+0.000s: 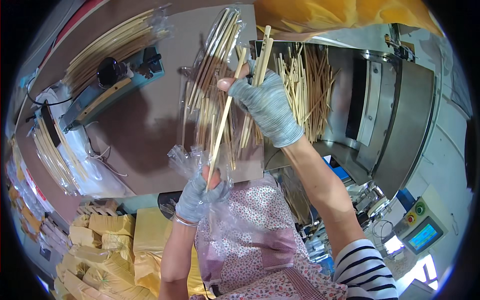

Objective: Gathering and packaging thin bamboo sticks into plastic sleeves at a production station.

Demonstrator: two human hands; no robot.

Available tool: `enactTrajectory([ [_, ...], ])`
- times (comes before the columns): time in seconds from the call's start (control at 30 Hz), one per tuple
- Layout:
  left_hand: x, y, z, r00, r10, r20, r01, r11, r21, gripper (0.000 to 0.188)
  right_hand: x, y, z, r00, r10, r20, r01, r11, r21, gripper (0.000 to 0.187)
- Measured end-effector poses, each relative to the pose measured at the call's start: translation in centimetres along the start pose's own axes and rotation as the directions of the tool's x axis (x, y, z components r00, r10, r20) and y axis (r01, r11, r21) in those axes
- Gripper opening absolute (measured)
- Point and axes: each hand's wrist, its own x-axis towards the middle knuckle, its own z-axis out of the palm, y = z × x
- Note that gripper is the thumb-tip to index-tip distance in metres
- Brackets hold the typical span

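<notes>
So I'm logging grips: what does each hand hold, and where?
Left hand grips the clear bag at its open end; right hand pinches sticks near their tops.

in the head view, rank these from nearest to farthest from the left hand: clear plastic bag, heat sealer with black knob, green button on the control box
1. clear plastic bag: gripped by the left hand.
2. heat sealer with black knob: upper left, on the brown table.
3. green button: far right, on the control box.

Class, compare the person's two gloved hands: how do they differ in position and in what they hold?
The left hand sits low, gripping the crumpled clear plastic bag and the end of one wooden stick. The right hand is raised higher, pinching a few wooden sticks. Both wear grey knit gloves.
</notes>
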Motion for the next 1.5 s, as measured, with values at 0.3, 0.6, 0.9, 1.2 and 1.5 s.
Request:
enactTrajectory([
  [0.3, 0.2, 0.2, 1.4, 0.901, 0.244, -0.360, -0.070, 0.899, 0.433, 0.032, 0.0, 0.0, -2.2, 0.993, 0.095, 0.065, -0.106, 0.978, 0.179, 0.028],
  [0.6, -1.8, 1.7, 2.1, 0.853, 0.390, -0.348, -0.123, 0.796, 0.592, 0.033, -1.6, -6.2, -4.8, 0.946, 0.084, 0.314, -0.068, 0.996, -0.062, 0.030],
  [0.9, -5.2, 3.5, 8.3, 0.839, 0.497, -0.221, -0.257, 0.721, 0.644, 0.026, -6.6, -20.0, -6.8, 0.762, -0.589, -0.267, 0.588, 0.803, -0.093, 0.020],
  [1.2, -6.7, 4.6, 14.5, 0.853, 0.515, -0.080, -0.315, 0.631, 0.709, 0.020, -1.1, -28.7, -16.1, 0.544, -0.672, -0.503, 0.440, 0.739, -0.511, 0.017],
  [1.5, -6.6, 4.3, 14.5, 0.858, 0.512, -0.038, -0.236, 0.459, 0.857, 0.024, -11.7, -13.2, 3.0, 0.974, 0.083, 0.213, -0.024, 0.964, -0.264, 0.025],
])
